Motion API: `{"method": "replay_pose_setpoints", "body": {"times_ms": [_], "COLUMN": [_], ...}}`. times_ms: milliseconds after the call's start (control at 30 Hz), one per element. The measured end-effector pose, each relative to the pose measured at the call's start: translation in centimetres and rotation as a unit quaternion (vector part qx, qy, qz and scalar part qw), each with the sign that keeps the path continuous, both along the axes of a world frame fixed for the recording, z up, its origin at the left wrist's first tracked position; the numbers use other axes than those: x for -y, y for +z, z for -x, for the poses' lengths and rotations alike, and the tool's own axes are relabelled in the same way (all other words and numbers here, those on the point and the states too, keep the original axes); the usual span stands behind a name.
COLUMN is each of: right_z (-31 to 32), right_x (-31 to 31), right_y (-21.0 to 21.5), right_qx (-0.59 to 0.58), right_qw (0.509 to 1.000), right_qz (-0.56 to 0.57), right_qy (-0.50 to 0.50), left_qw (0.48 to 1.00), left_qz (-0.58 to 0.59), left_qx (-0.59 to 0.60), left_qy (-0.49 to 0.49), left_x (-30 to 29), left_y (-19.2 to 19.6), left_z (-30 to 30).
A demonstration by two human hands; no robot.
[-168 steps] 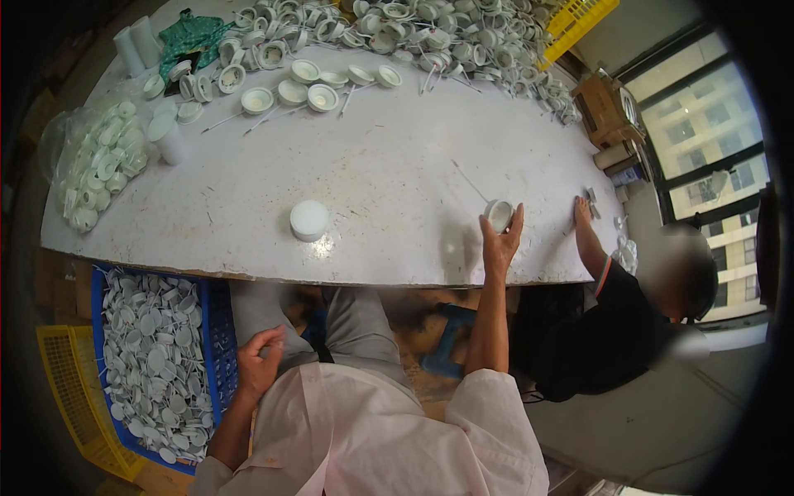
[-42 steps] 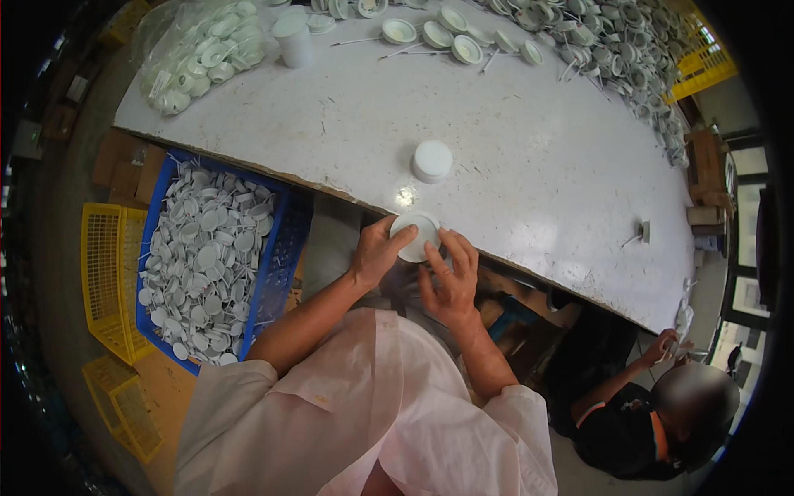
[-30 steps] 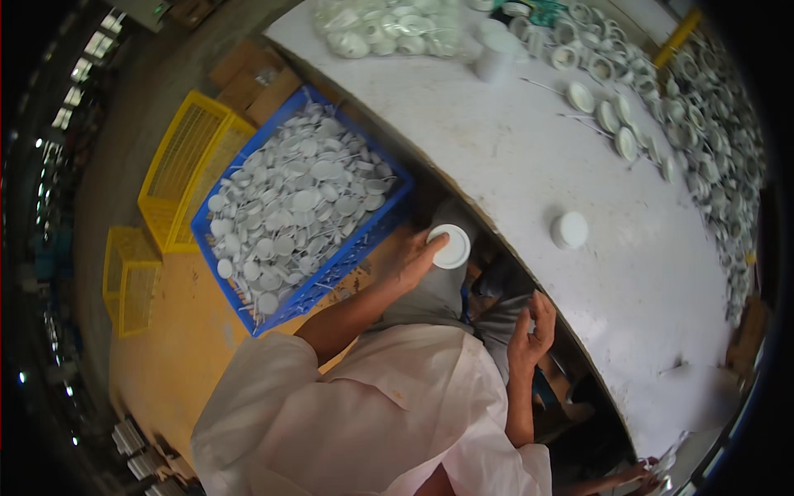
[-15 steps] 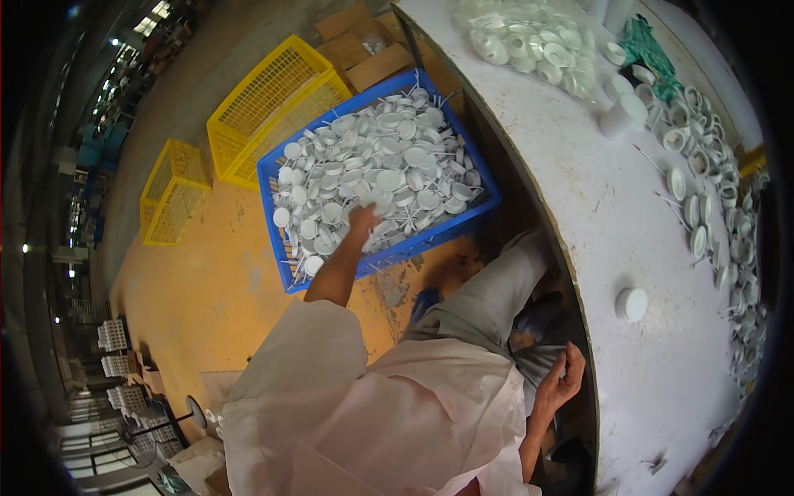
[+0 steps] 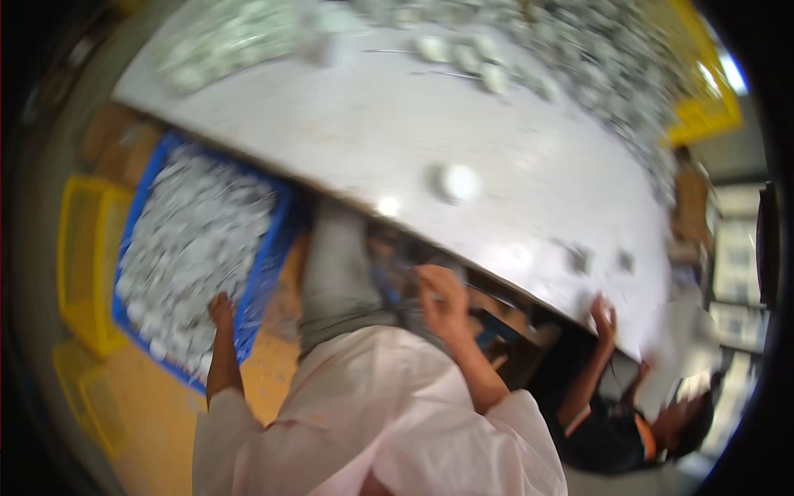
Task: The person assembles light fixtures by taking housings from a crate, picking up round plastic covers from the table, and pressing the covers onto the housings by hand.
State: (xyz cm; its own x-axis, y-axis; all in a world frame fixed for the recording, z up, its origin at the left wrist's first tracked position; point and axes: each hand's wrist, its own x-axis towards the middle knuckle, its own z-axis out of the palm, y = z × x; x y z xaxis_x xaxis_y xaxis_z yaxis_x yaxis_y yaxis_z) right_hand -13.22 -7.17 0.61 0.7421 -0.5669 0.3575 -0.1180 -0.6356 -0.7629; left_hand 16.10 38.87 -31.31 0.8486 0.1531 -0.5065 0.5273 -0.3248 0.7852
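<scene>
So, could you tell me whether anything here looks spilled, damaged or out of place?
Nothing stands out. The white lids sit inside the blue crate, where the left hand reaches, and one round white lid lies alone on the table. The picture is blurred, so small damage would not show.

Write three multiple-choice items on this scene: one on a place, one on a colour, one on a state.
1. Where is the left hand?
A. in the blue crate
B. on the table
C. in the lap

2. What colour is the crate holding the white lids?
A. red
B. blue
C. green

3. What does the right hand hold?
A. a stack of lids
B. a yellow crate
C. nothing clearly visible

Key: 1 A, it reaches among the lids. 2 B, the rim is blue. 3 C, it hovers below the white table edge, blurred.
</scene>
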Motion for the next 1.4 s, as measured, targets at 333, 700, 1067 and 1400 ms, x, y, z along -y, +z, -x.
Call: {"method": "replay_pose_setpoints", "body": {"times_ms": [333, 700, 1067, 1400], "right_z": [9.6, 15.5, 5.8, 0.6], "right_x": [12.7, 23.9, 10.1, 4.6], "right_y": [0.7, 1.2, 3.6, 3.9], "right_qx": [-0.044, -0.105, 0.042, -0.01], "right_qw": [0.875, 0.775, 0.953, 0.999], "right_qz": [0.15, -0.051, -0.023, 0.045], "right_qy": [-0.458, -0.621, -0.298, 0.016], "left_qw": [0.983, 0.898, 0.683, 0.711], "left_qz": [0.057, 0.133, 0.38, 0.313], "left_qx": [-0.041, 0.103, 0.074, 0.041], "left_qy": [-0.169, -0.407, -0.619, -0.629], "left_x": [17.1, 27.0, 42.0, 41.7], "left_y": [9.3, 19.2, 35.9, 35.5], "left_z": [4.3, 7.2, 16.9, 15.1]}}
